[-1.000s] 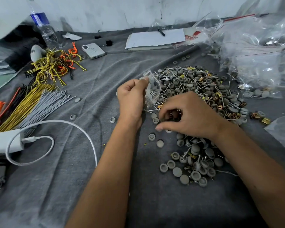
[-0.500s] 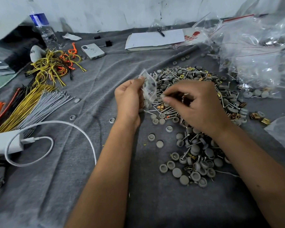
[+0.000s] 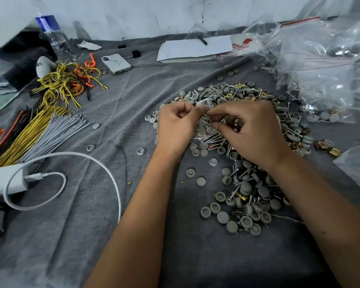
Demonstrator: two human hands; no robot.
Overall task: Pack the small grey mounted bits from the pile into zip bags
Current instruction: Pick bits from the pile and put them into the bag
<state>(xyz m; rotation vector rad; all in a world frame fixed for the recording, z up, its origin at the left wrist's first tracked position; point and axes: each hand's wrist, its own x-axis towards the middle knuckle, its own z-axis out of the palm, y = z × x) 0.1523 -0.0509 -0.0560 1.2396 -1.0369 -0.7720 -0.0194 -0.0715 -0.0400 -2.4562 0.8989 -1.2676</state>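
Grey cloth covers the worktop (image 3: 96,235), seen from a head camera looking down at two bare forearms. Toward the right side lies the pile (image 3: 245,190) of small grey mounted bits, round caps mixed with screws and brass clips, running from the near edge toward the far right corner. Over the far part of the pile the two hands meet. The left hand (image 3: 176,124) has its fingers curled, pinching the mouth of a small clear zip bag (image 3: 205,106). The right hand (image 3: 252,129) has its fingers bunched and narrow at that same opening, seemingly pinching a few bits, though what exactly is held is hidden.

The step in hand appears to be feeding bits into the bag. Next, the bag mouth likely needs holding open while the right hand lets go and goes back to the pile for more.

More clear zip bags (image 3: 320,65) are heaped at the far right corner. Along the left edge lie bundled cable ties (image 3: 35,134) in grey, yellow and orange, and a white charger cable (image 3: 75,156). Near the far edge sit a phone (image 3: 116,63), a notepad (image 3: 195,48) and a water bottle (image 3: 52,36).
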